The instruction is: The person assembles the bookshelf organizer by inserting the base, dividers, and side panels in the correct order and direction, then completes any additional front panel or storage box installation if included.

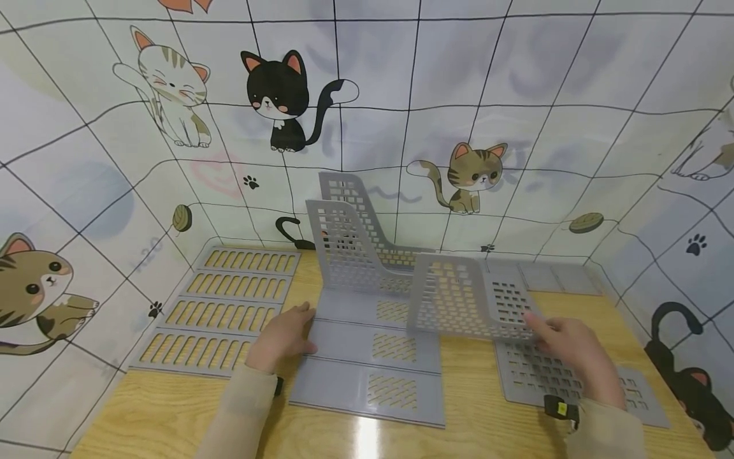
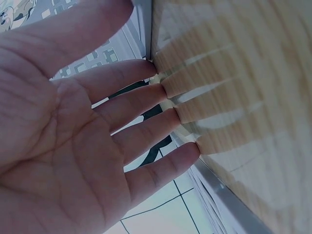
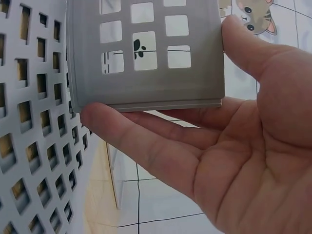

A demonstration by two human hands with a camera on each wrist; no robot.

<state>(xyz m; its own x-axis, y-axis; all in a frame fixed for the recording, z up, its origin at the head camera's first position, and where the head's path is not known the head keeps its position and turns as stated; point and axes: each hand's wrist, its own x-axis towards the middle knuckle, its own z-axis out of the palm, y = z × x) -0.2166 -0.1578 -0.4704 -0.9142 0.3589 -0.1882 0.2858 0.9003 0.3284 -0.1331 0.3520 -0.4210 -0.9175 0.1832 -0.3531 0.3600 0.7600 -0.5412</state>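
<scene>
While the right hand (image 1: 573,347) grips a gray file holder (image 1: 453,296) full of holes, just right of another file holder (image 1: 350,252) that stands up, the step looks like putting it in place, so the next move needs a steady hold. Near the flat gray panel (image 1: 335,344), the left hand (image 1: 285,336) holds nothing, its fingers (image 2: 146,135) straight. Only the right wrist view shows fingers (image 3: 136,141) under the held holder's end.

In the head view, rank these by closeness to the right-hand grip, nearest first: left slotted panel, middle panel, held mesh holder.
1. Held mesh holder: touching, on the left side.
2. Middle panel: farther left, lying flat.
3. Left slotted panel: farthest left.
</scene>
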